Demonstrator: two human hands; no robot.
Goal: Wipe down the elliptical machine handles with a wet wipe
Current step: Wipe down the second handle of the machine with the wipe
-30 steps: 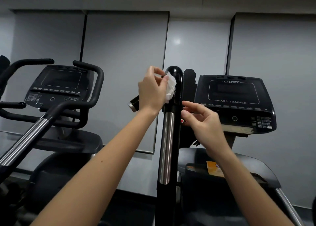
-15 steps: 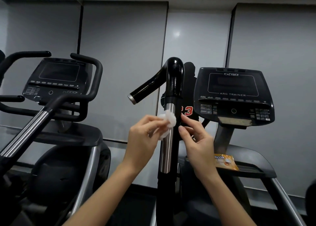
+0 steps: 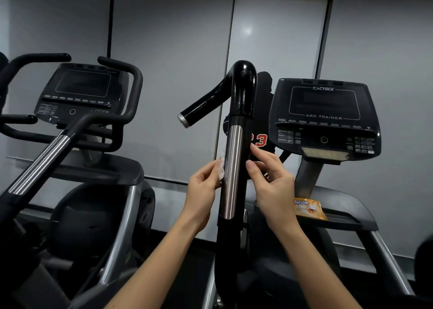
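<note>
The whole thing here turns on the handle [image 3: 230, 168] standing near-vertical, right up the middle between both hands. Its long axis runs up and down, with a chrome sleeve in the middle and a black bend on top. The left hand [image 3: 202, 188] has the wet wipe [image 3: 221, 171] pinched in its fingertips and pressed to the left flank of the chrome part, roughly halfway up. So that grip is clamped on the wipe, and the wipe sits right against the metal.

The right hand [image 3: 271, 184] is just across, on the right side of the same tube. Its grip is loose and holds nothing; the fingertips are right at the black edge, but I can't tell if they touch.

My guess is the next stroke runs along the tube, up or down, led by the left hand since it carries the wipe. The orange wipe packet [image 3: 309, 209] lies on the machine's ledge off to the right.
</note>
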